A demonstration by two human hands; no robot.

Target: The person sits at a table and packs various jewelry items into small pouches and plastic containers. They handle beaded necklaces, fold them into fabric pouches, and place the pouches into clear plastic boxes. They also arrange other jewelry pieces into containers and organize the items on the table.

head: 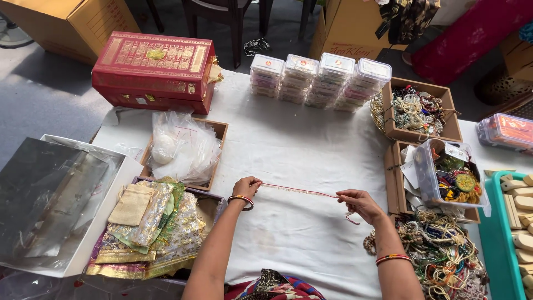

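we pinch a red thread (300,191) taut between our left hand (247,186) and right hand (358,203) over the white cloth (300,144).

This is looking like a small craft workshop or packing room for handmade jewellery. A white-clothed table (300,144) is filling the middle of the frame, with stacked clear lidded containers (319,80) sitting at the upper centre, open boxes of beads (419,111) crowding the right side, shiny gift pouches (150,222) lying at the lower left, and cardboard cartons (72,22) standing on the grey floor along the top edge.
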